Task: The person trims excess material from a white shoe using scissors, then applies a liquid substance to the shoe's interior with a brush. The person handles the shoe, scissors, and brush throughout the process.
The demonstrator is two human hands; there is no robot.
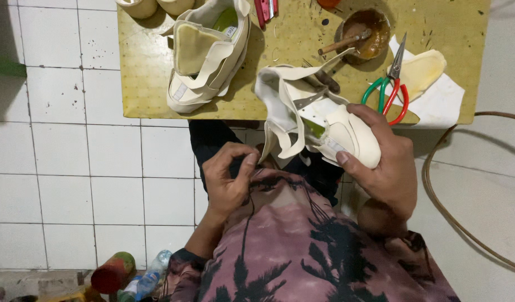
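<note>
My right hand (383, 162) grips a cream shoe upper (319, 114) by its rounded end, holding it over my lap at the table's front edge. Loose cream straps hang from it toward my left hand (228, 176), whose fingers are pinched together close to the straps' lower ends; whether they hold anything is hard to tell. A second cream shoe upper (207, 53) lies on the yellow table (151, 84).
On the table sit red-and-green-handled scissors (393, 89), a brown bowl of glue with a stick in it (365, 34), a cream insole piece on white paper (422, 70) and a red tool (265, 10). A hose (436, 196) curves over the tiled floor. A can (113, 272) and a bottle (151, 277) lie bottom left.
</note>
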